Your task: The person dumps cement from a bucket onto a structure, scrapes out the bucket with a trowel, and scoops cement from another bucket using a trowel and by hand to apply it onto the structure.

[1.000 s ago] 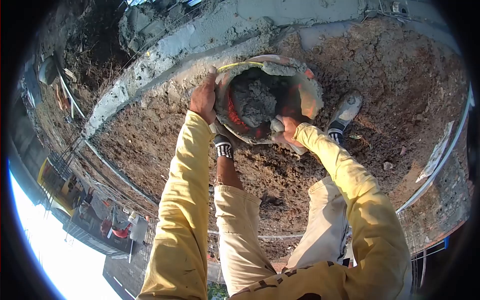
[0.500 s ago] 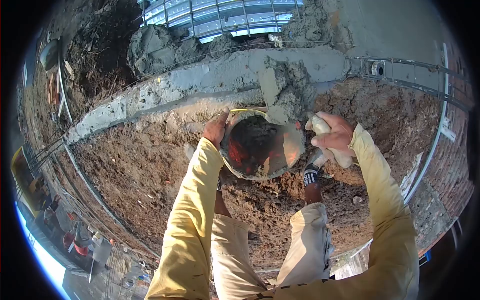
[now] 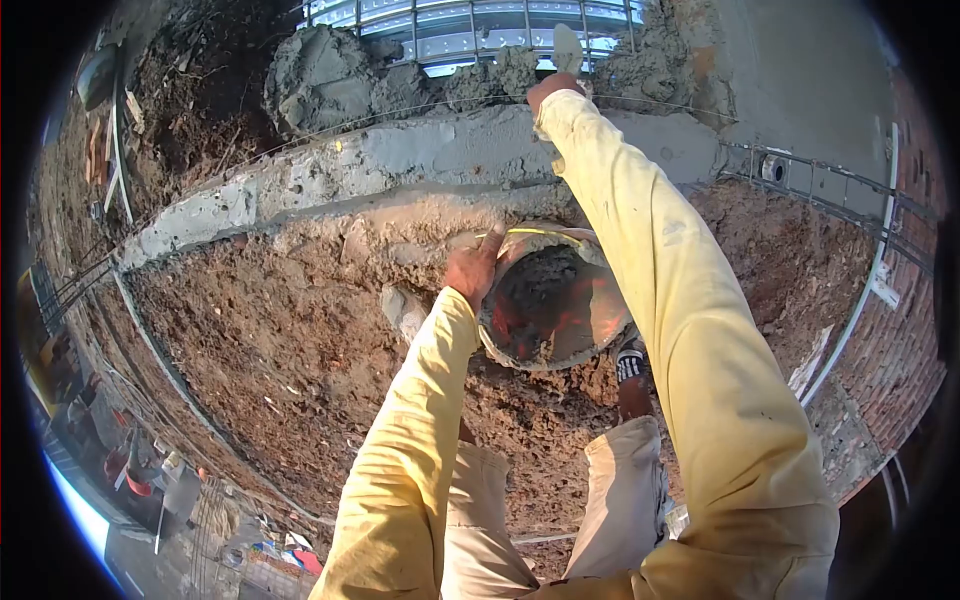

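Note:
My left hand (image 3: 474, 268) is closed on the rim of a round bucket (image 3: 508, 357) with wet mortar (image 3: 548, 270) inside. The bucket tilts on the soil by my feet. Stretched far forward over the concrete ledge (image 3: 440, 148), my right hand (image 3: 553, 90) is closed, its fingers partly hidden by the wrist. A trowel (image 3: 567, 48) sticks out beyond it, its blade beside the heaped mortar (image 3: 505, 72). The handle is hidden in my grip.
Steel bars (image 3: 470, 22) in a grid lie over metal decking at the top. A rebar cage (image 3: 835, 192) runs right beside smooth concrete (image 3: 810, 75). A thin string crosses above the ledge. A brick wall (image 3: 905, 345) stands at the right.
My right hand has swung forward and left from beside the bucket to the mortar beyond the ledge. The mortar load seen on the trowel no longer shows there. My left hand stays on the rim.

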A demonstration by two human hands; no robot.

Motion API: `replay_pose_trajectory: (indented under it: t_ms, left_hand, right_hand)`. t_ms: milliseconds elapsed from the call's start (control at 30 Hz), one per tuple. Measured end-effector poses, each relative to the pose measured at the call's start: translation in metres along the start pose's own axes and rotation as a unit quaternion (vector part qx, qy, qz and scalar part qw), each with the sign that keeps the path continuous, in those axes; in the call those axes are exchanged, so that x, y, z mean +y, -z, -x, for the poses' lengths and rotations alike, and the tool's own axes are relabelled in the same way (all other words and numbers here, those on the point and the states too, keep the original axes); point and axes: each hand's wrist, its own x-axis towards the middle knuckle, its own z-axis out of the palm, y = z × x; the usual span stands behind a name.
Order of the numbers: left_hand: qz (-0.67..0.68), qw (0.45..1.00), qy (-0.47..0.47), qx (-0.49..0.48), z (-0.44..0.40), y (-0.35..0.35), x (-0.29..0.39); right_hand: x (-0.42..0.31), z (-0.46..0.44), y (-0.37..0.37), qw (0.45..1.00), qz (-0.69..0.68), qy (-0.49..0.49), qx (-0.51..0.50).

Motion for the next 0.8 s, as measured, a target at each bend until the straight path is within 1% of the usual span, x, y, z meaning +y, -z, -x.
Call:
replay_pose_trajectory:
  t_ms: [33, 67, 100, 133, 167, 200, 233, 267, 300, 333, 367, 400, 433, 467, 500, 600, 667, 733, 800]
  left_hand:
    - [-0.011, 1.000, -0.002, 0.013, 0.003, -0.001, 0.005]
    - [-0.022, 0.999, -0.002, 0.023, 0.005, -0.002, 0.006]
    - [-0.045, 0.999, -0.002, 0.021, -0.007, 0.003, -0.007]
    - [-0.037, 0.999, -0.020, 0.015, -0.014, 0.004, -0.013]
    - [-0.028, 0.999, -0.036, 0.011, -0.018, 0.005, -0.019]
    - [-0.021, 0.998, -0.050, 0.008, -0.019, 0.005, -0.022]
    - [-0.013, 1.000, -0.025, 0.005, -0.018, 0.006, -0.021]
    - [0.002, 1.000, -0.018, 0.001, -0.016, 0.006, -0.019]
    - [0.017, 1.000, -0.013, -0.004, -0.014, 0.004, -0.015]
    - [0.031, 0.999, -0.006, -0.009, -0.009, 0.002, -0.010]
    - [0.009, 1.000, -0.004, -0.008, 0.002, -0.002, 0.004]
    - [0.005, 1.000, -0.016, -0.008, 0.004, -0.003, 0.005]
    - [0.002, 1.000, -0.027, -0.008, 0.006, -0.006, 0.005]
    - [-0.002, 0.999, -0.038, -0.009, 0.008, -0.009, 0.004]
    - [-0.007, 0.999, -0.044, -0.005, 0.010, -0.014, 0.002]
    - [-0.025, 0.998, -0.062, 0.005, 0.019, -0.027, -0.003]
    - [-0.048, 0.998, -0.048, 0.012, 0.033, -0.038, 0.009]
    - [-0.100, 0.992, -0.072, 0.026, 0.031, -0.044, -0.002]
    - [0.034, 0.998, -0.053, 0.008, 0.031, -0.053, -0.002]
  right_hand:
    - [-0.004, 0.014, 0.009, 0.994, -0.094, -0.040, 0.034]
    - [0.002, 0.036, 0.016, 0.961, -0.243, -0.108, 0.079]
    - [0.019, 0.040, 0.013, 0.950, -0.280, -0.107, 0.083]
    - [0.035, 0.062, 0.025, 0.951, -0.287, -0.083, 0.075]
    - [0.046, 0.104, 0.044, 0.917, -0.392, -0.058, 0.037]
    - [0.069, 0.133, 0.048, 0.919, -0.391, -0.011, 0.043]
    - [0.086, 0.170, 0.055, 0.919, -0.390, 0.012, 0.049]
    - [0.101, 0.210, 0.060, 0.913, -0.404, 0.014, 0.047]
    - [0.123, 0.244, 0.051, 0.896, -0.441, 0.018, 0.046]
    - [0.143, 0.281, 0.051, 0.909, -0.416, 0.034, 0.006]
    - [0.154, 0.316, 0.049, 0.901, -0.431, 0.027, -0.037]
    - [0.165, 0.347, 0.040, 0.925, -0.375, 0.066, -0.022]
    - [0.171, 0.374, 0.032, 0.890, -0.440, 0.011, -0.118]
    - [0.178, 0.394, 0.017, 0.867, -0.454, -0.039, -0.201]
    - [0.179, 0.405, 0.011, 0.923, -0.336, 0.038, -0.184]
    - [0.175, 0.389, -0.044, 0.969, -0.147, 0.015, -0.197]
    - [0.168, 0.348, -0.089, 0.978, -0.058, -0.018, -0.198]
    - [0.157, 0.304, -0.130, 0.979, 0.004, -0.020, -0.205]
    - [0.144, 0.275, -0.158, 0.975, 0.061, 0.001, -0.212]
